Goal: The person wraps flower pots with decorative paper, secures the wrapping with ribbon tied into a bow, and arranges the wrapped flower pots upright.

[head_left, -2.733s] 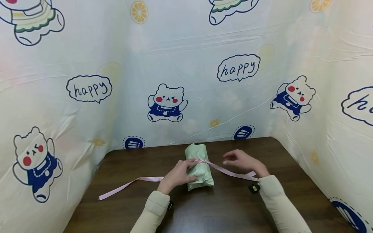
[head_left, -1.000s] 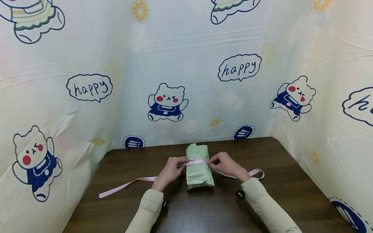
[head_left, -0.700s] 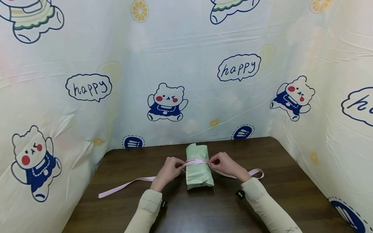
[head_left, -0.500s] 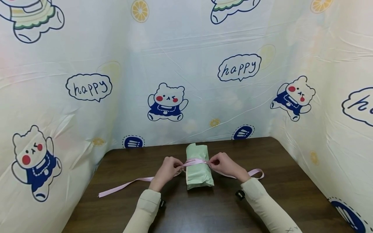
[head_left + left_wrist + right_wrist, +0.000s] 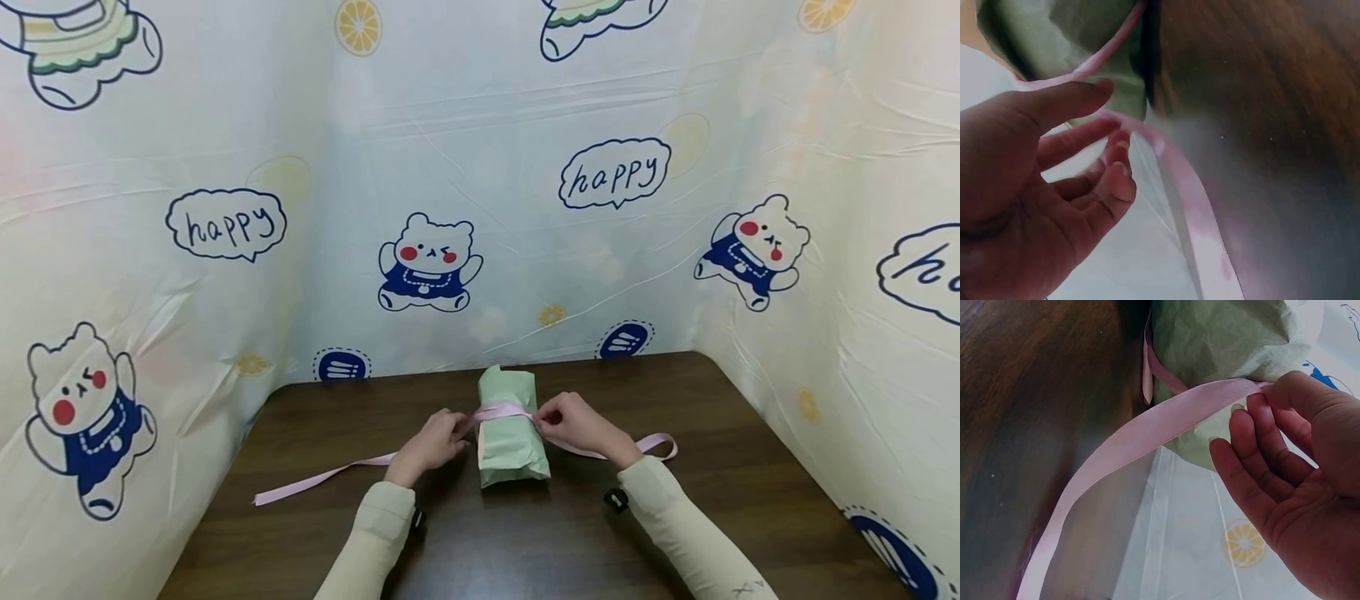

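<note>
A green paper-wrapped package (image 5: 514, 457) lies on the table with a pink ribbon (image 5: 501, 412) round its middle. My left hand (image 5: 429, 443), at the package's left side, holds the ribbon between thumb and fingers; the left wrist view shows a ribbon tail (image 5: 1188, 187) running past the fingertips. At the right side, my right hand (image 5: 583, 423) pinches the ribbon between thumb and index finger, and in the right wrist view a wide length of ribbon (image 5: 1135, 440) hangs from that pinch. The package's underside is hidden.
The brown wooden table (image 5: 495, 542) has a patterned curtain (image 5: 495, 125) along its back and sides. One loose ribbon end (image 5: 300, 490) lies out to the left, and a ribbon loop (image 5: 663, 442) curls beyond the right wrist.
The right hand has come in from the right and taken hold of the ribbon beside the package. My left hand has moved off the package to its left side, drawing ribbon with it.
</note>
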`<state>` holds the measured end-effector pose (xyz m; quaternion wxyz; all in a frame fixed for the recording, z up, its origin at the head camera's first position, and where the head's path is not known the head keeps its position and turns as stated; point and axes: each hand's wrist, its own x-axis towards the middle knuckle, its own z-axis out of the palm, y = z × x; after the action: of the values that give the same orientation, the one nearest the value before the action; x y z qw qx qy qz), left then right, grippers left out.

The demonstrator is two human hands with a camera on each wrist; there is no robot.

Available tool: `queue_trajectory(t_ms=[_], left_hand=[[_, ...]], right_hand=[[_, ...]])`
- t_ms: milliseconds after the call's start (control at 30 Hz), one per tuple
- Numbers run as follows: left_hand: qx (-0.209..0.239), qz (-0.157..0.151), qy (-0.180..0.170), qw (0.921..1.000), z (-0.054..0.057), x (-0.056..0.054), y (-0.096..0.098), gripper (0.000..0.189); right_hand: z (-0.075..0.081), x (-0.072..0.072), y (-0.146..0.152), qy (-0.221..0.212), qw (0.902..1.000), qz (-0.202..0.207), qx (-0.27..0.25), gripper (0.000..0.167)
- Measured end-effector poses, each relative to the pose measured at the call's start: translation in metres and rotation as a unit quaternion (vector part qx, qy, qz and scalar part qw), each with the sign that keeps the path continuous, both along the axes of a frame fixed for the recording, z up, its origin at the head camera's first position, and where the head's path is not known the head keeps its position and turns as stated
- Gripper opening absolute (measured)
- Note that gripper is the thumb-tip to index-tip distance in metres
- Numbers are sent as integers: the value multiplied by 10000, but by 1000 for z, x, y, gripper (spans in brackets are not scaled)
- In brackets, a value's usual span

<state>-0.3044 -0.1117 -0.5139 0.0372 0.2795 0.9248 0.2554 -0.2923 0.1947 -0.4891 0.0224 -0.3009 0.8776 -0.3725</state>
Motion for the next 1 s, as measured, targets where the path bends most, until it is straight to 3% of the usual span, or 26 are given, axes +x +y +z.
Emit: queue_trajectory(t_ms=[67, 200, 333, 533, 1000], left_hand=[[31, -28, 65, 10000, -1, -2, -1, 6], [150, 96, 147, 9997, -2, -4, -4, 13], [235, 295, 4, 9993, 0, -4, -13, 16], [216, 602, -102, 9979, 4, -3, -27, 13], [282, 970, -191, 9947, 4, -4, -55, 10]], right_hand=[[0, 0, 0, -40, 10000, 8, 12, 14], [0, 1, -1, -37, 10000, 33, 13, 14], [1, 2, 0, -5, 10000, -6, 68, 13], [3, 3, 6, -125, 9997, -100, 202, 13], [6, 0, 29, -299, 9983, -330, 378, 11]])
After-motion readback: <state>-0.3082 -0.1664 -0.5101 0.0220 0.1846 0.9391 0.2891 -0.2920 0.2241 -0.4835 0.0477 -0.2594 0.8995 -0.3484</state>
